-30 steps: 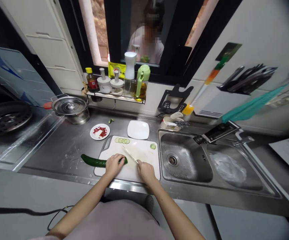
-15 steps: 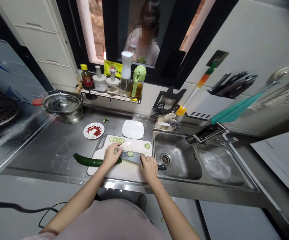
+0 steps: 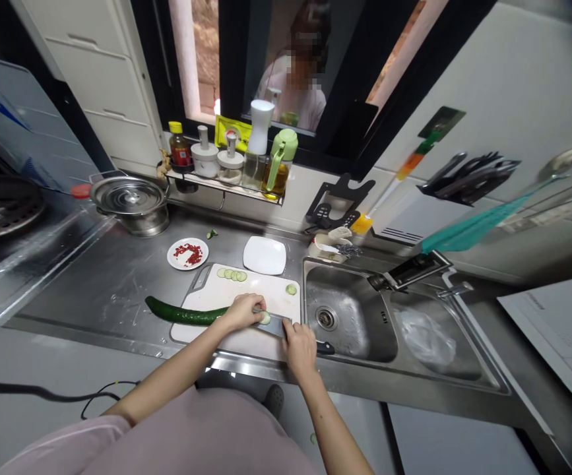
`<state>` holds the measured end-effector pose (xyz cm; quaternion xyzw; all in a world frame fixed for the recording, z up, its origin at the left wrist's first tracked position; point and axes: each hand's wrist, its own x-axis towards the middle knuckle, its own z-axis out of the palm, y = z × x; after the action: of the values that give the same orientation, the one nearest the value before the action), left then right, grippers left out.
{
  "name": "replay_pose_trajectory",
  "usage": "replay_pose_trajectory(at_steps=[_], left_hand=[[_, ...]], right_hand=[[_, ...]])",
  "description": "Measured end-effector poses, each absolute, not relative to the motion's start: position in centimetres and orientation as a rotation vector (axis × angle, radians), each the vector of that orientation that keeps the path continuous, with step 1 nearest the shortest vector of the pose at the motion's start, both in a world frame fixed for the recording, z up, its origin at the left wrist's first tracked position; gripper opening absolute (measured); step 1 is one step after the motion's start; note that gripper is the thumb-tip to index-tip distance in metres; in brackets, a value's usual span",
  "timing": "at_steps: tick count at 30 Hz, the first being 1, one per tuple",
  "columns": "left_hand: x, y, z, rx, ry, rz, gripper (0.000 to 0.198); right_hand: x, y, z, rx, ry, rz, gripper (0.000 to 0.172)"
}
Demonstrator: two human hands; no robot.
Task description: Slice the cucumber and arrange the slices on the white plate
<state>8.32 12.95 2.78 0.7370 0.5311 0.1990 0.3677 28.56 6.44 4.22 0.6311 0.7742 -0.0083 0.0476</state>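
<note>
My right hand (image 3: 299, 343) is wrapped around the kitchen knife (image 3: 276, 325) where blade meets handle; the blade lies flat over the white cutting board (image 3: 251, 343), pointing left. On the blade sits a pale cucumber slice (image 3: 266, 318). My left hand (image 3: 243, 312) reaches over the blade's tip, its fingers closed at that slice's edge. Beneath the left wrist, the cucumber (image 3: 181, 315) extends off the board's left side, its cut end hidden by the hand. A row of overlapping cucumber slices (image 3: 232, 274) lies along the far edge, with a small end piece (image 3: 291, 289) at far right.
Behind the board stand a white square plate (image 3: 264, 255) and a round plate (image 3: 175, 259) with red bits. The sink (image 3: 355, 323) adjoins on the right. A lidded steel pot (image 3: 142, 221) is at back left, below a condiment rack (image 3: 226, 187).
My left hand has moved right, from beside the knife's tip onto the slice on the blade. The knife and right hand have shifted slightly toward me and right.
</note>
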Motion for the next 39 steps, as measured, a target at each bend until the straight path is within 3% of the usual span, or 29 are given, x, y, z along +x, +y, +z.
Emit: replay_pose_trajectory(at_steps=[13, 27, 39], left_hand=[[6.1, 19.3, -0.7, 1.455, 1.986, 0.62, 0.008], [5.8, 22.9, -1.9, 1.681, 2.099, 0.411, 0.017], [5.6, 21.8, -1.8, 1.719, 2.127, 0.485, 0.021]], right_hand=[[29.1, 5.8, 4.1, 2.049, 2.234, -0.142, 0.041], [29.1, 5.8, 3.9, 2.098, 2.2, -0.204, 0.042], [28.8, 6.4, 3.9, 2.099, 2.197, -0.21, 0.039]])
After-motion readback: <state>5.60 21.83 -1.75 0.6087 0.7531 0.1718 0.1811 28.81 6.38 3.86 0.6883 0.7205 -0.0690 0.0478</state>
